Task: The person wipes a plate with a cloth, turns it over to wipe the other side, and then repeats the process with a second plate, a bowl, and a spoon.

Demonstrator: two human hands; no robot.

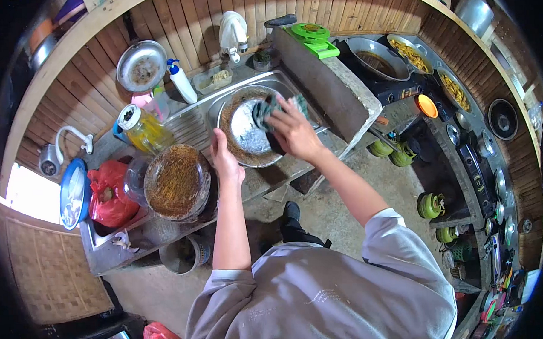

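A round metal basin [252,129] with a brown, stained inner wall and a shiny bottom rests tilted over the sink [274,80]. My left hand [227,160] grips its near left rim, with most of the fingers hidden by the basin. Inside the right part of the basin, my right hand [291,130] is closed on a dark green checked cloth [261,113], bunched under the fingers and pressed toward the basin wall.
Left of the basin stands a large pot with a brown crusted bottom [177,180]. Nearby are a jar of yellow liquid [144,131], a red plastic bag [110,196] and a white bottle [183,83]. A concrete partition [334,77] borders the right side, with stoves and pans beyond.
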